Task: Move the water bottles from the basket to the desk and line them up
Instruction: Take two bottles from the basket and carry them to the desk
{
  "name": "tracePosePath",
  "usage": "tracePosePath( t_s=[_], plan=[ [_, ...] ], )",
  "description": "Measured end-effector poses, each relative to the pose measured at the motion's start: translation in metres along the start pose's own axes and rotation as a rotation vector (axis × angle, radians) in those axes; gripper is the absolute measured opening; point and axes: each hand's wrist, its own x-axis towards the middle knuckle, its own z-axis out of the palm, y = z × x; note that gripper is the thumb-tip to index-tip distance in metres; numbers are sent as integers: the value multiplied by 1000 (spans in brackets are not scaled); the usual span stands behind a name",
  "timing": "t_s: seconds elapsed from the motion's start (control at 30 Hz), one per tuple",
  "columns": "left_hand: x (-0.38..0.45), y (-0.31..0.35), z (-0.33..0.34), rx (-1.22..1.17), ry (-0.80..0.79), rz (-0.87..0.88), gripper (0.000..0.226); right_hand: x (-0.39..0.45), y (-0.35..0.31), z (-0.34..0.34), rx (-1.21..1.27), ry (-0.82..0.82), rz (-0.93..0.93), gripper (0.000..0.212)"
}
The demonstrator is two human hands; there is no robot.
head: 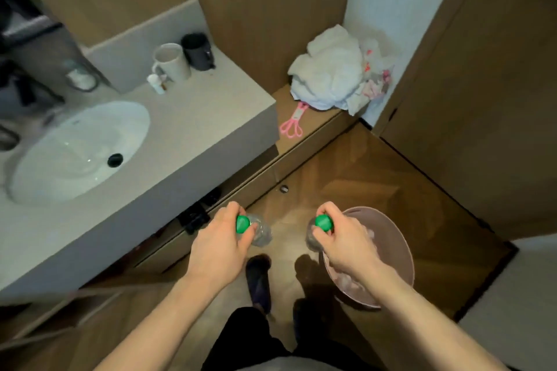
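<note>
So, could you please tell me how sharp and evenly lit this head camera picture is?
Head view: dim, warm light; wide-angle bending bows the counter edge; the bottles in the left hand and right hand smear with motion blur; the sink shows soft glare; shadows pool on the floor by the basket.

Basket point(404, 250) on floor, right of counter point(193, 135); mugs point(171, 62) on counter.

Open grey counter point(193, 129) right of sink point(78, 147), only white mug point(170, 62), black mug point(199, 51) and small bottle point(156, 84) crowding back edge; towel pile point(328, 75) filling the corner ledge.
</note>
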Motion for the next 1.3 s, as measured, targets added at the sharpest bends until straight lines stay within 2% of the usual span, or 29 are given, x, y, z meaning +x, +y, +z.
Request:
tracePosePath(
  t_s=[0.27, 0.43, 0.63, 0.97, 1.3],
  plan=[
    [-112, -69, -87, -128, 314, -304, 19, -12, -156, 22, -179, -183, -450, 21],
    [-188, -124, -136, -195, 514, -466, 20, -42, -262, 65, -225, -276, -693, 18],
    [-298, -203, -196, -243, 669, -606, 18, -112, -386, 151, -206, -387, -864, 15],
    [-480, -338, -279, -90, 837, -818, 26, -237, -544, 302, -164, -595, -1115, 6],
    [-589, -440, -339, -134, 1020, -1069, 25, -307, -684, 421, -206, -764, -1334, 6]
  ],
)
